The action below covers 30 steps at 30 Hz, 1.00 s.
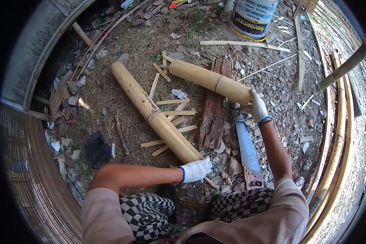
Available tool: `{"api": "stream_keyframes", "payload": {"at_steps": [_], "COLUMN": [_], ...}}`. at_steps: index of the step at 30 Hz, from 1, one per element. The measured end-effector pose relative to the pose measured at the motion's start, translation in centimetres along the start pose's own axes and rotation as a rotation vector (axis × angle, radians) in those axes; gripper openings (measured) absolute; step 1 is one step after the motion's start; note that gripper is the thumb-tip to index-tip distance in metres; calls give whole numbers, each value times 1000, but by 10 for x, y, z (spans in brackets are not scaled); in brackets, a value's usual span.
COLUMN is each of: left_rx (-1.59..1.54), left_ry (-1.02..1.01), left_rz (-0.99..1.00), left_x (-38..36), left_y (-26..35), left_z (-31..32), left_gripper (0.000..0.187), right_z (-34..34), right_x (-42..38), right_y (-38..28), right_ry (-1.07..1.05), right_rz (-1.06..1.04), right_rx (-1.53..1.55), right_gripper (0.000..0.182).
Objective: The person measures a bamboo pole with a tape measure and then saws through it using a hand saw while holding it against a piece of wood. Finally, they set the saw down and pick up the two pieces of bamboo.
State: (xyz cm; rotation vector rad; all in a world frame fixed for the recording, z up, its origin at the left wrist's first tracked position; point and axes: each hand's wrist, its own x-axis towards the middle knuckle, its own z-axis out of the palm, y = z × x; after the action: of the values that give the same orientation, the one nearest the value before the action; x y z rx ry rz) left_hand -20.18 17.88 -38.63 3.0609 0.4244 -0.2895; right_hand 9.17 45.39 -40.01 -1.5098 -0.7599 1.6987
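Observation:
Two thick bamboo lengths lie on the ground before me. My left hand [197,170], in a white knit glove with a blue cuff, is closed at the near end of the left bamboo length [171,134]. A thin stick [211,183] pokes out below that hand. My right hand [258,107], gloved the same way, grips the right end of the other bamboo length [199,76], which crosses a weathered reddish wooden plank [212,118]. Below my right hand lies a handsaw [248,142] with a wooden handle. Several split bamboo strips [179,112] are scattered between the two lengths.
A paint bucket [252,18] stands at the far side. To the left lie a black cloth [97,149] and a wooden-handled tool [120,134]. Long bamboo poles [338,142] run along the right. Rubble and dry grass cover the ground; a woven bamboo panel [32,162] borders the left.

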Motion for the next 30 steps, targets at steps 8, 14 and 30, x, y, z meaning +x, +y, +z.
{"api": "stream_keyframes", "payload": {"at_steps": [8,14,30], "left_rx": [-178,-210,-139], "left_ry": [96,152,-50], "left_rz": [-27,-7,91], "left_x": [-19,-28,-43], "left_y": [2,5,7], "left_z": [-1,0,-12], "left_gripper": [26,26,25], "right_z": [41,49,84], "right_x": [-56,-73,-3], "right_y": [2,-18,-21], "right_ry": [328,-174,-128], "right_rz": [-989,-276,-273], "right_rx": [-1215,-464,410], "right_gripper": [39,38,42]}}
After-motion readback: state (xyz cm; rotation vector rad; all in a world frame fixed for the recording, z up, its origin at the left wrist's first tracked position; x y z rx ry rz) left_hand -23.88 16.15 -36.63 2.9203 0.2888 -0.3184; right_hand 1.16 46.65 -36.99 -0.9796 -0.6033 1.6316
